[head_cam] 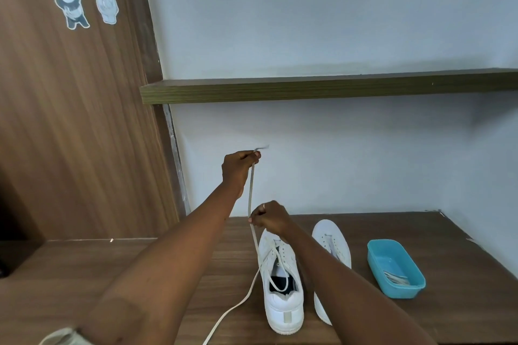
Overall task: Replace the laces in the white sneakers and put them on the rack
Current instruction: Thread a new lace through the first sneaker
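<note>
Two white sneakers stand on the brown wooden table (140,274). The nearer sneaker (283,297) points away from me and has a white lace (250,193) partly threaded through it. My left hand (238,169) is raised above the table and pinches the lace's upper end, pulling it taut. Lower down, just above the shoe's toe, my right hand (269,217) pinches the same lace. The lace's other end (232,311) trails off the shoe's left side toward the table's front edge. The second sneaker (332,244) stands to the right, partly behind my right forearm, with no lace visible.
A blue plastic tub (396,269) holding white laces sits on the table at the right. A dark wooden shelf (322,87) runs along the pale wall above. A wood-grain cabinet panel (70,106) with two bear stickers (84,3) stands at the left.
</note>
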A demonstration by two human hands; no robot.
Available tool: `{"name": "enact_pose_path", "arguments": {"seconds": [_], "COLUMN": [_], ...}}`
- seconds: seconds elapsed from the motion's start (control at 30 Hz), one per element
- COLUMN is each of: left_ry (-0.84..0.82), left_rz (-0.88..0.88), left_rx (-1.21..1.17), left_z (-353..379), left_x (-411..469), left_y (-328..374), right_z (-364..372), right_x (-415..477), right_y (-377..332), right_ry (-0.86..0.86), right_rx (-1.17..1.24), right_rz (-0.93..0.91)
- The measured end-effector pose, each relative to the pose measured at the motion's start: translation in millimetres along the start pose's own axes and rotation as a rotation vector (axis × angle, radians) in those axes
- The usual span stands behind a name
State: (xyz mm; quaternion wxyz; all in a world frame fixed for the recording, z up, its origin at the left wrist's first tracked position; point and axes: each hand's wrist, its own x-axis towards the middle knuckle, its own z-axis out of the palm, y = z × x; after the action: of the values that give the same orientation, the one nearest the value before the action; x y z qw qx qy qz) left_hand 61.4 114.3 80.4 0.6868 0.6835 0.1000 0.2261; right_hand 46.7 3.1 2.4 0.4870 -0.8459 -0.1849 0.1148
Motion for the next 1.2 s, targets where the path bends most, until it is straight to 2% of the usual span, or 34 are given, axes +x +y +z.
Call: {"name": "enact_pose_path", "arguments": {"seconds": [0.23, 0.47, 0.63, 0.8, 0.93, 1.03, 1.1, 1.2], "left_ry": [0.027, 0.035, 0.130, 0.154, 0.209, 0.161, 0.089, -0.024], "left_rz": [0.044, 0.042, 0.223, 0.518, 0.737, 0.959, 0.995, 0.953], "left_rx": [-0.022, -0.113, 0.122, 0.585, 0.691, 0.874, 0.947, 1.017], "left_z": [-2, -1, 1, -3, -5, -3, 0, 5], "left_x": [5, 1, 8, 15, 22, 29, 27, 19], "left_y": [16, 26, 35, 32, 31, 14, -6, -43], "right_z": [17, 25, 11, -18, -24, -14, -2, 14], "right_x": [1, 7, 14, 13, 4, 2, 5, 10], "right_y": [6, -8, -13, 27, 67, 94, 109, 124], "right_ry": [-0.073, 0.017, 0.148, 0.305, 0.269, 0.242, 0.179, 0.093], "right_rx": [-0.037, -0.108, -0.102, -0.144, -0.151, -0.144, -0.191, -0.342], "right_rz": [-0.018, -0.132, -0.128, 0.099, 0.272, 0.364, 0.352, 0.310]}}
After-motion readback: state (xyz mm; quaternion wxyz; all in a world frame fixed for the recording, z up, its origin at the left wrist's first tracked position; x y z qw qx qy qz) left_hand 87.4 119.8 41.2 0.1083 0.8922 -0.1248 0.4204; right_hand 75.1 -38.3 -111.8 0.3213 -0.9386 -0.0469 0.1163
